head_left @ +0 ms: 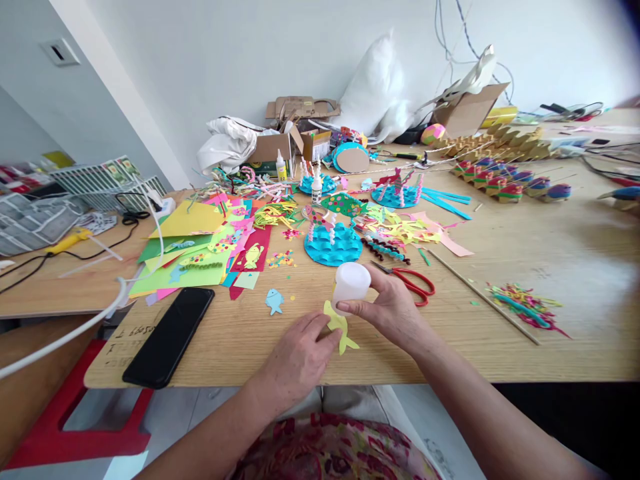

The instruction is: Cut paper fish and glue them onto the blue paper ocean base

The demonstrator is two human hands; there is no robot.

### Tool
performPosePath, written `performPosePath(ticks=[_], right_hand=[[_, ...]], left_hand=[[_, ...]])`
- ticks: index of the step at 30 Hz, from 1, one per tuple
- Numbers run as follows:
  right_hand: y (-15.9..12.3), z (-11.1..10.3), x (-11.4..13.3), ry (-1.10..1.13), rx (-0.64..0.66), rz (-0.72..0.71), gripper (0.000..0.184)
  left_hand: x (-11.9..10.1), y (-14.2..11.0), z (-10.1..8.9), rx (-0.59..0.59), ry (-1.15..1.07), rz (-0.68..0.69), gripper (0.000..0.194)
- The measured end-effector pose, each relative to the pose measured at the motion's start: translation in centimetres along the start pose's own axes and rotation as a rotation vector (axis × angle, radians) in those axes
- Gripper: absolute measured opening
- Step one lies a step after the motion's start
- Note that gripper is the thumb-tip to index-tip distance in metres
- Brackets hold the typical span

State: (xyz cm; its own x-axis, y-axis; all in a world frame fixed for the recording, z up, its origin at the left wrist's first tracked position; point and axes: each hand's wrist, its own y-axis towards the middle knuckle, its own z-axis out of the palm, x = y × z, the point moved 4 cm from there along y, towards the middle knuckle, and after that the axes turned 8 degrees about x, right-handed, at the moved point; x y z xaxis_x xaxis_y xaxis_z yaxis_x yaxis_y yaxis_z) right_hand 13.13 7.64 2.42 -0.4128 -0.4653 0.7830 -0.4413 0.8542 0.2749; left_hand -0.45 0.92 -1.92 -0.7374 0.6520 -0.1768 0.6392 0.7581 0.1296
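My right hand (390, 308) is wrapped round a small white glue bottle (350, 285), tipped down onto a yellow paper fish (341, 328) lying on the wooden table (550, 267). My left hand (299, 357) rests flat on the table with its fingertips pressing the fish's left edge. A small blue paper fish (274, 301) lies just to the left. Red-handled scissors (413, 283) sit right behind my right hand.
A black phone (170, 335) lies at the front left edge. Coloured paper sheets (190, 247) and scraps, blue paper discs (333, 243), a thin wooden stick (483, 297) and a scrap pile (525, 308) cover the table; boxes and a white bag stand at the back.
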Motion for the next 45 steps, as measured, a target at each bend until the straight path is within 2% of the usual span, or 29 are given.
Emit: performPosePath(ticks=[4, 9, 14, 19, 25, 45], right_hand=[[-0.14, -0.04, 0.4, 0.031, 0.036, -0.008, 0.031], [-0.09, -0.09, 0.26, 0.001, -0.005, -0.004, 0.031], [-0.11, 0.05, 0.25, 0.034, 0.014, -0.017, 0.033], [-0.37, -0.63, 0.05, -0.03, -0.048, 0.005, 0.035], [-0.3, -0.2, -0.51, -0.029, -0.035, 0.004, 0.036], [-0.94, -0.64, 0.18, -0.051, 0.003, 0.027, 0.035]], left_hand=[[0.06, 0.07, 0.04, 0.004, -0.016, 0.003, 0.03], [-0.01, 0.0, -0.07, -0.015, -0.005, 0.004, 0.029], [-0.06, 0.05, -0.09, -0.003, -0.02, 0.008, 0.029], [-0.05, 0.0, -0.2, -0.007, 0.012, 0.009, 0.029], [-0.04, -0.08, -0.09, -0.015, 0.018, 0.012, 0.03], [-0.01, -0.01, -0.06, -0.025, -0.018, -0.004, 0.027]])
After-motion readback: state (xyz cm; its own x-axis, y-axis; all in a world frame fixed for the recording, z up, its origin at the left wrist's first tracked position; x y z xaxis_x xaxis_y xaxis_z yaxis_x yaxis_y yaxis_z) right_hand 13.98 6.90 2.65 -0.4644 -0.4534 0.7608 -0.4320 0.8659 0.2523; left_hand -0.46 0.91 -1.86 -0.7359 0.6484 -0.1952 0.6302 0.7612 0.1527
